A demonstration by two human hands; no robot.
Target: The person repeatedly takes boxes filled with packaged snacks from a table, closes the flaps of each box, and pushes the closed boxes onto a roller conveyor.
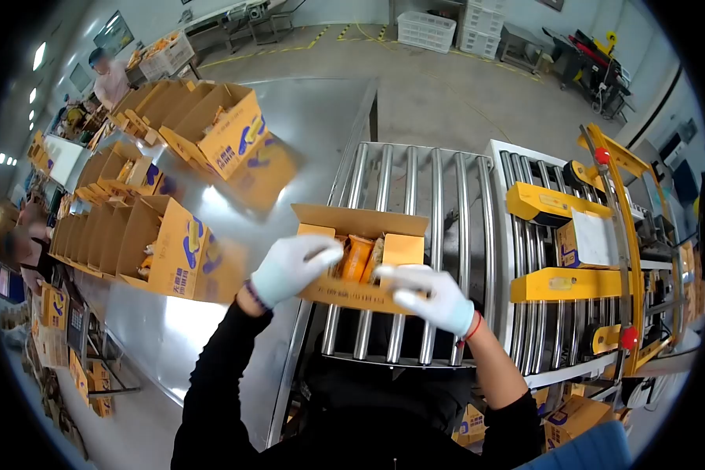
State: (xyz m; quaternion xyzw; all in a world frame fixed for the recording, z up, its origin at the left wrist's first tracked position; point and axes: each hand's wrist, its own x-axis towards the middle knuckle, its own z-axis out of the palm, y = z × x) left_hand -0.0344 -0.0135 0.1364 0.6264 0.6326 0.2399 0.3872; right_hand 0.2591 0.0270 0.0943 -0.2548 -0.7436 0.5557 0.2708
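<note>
An open cardboard carton [345, 296] lies in front of me on the roller conveyor, its back flap raised. Orange wrapped packs [357, 258] show inside, between the two end flaps. My left hand [294, 268], in a white glove, rests at the carton's left end with bent fingers over the edge; nothing shows in its grasp. At the front right corner, my right hand [431, 296], also gloved, reaches across the carton with fingers stretched and thumb apart. The fingertips lie close to the right end flap [403, 249], but contact is hard to make out.
On the steel table [290, 117] at left stand rows of open cartons [182, 247]. To the right, a yellow-framed machine [564, 283] with rollers holds another carton [587, 241]. A person [111, 81] is at the far left. White crates [427, 31] stand behind.
</note>
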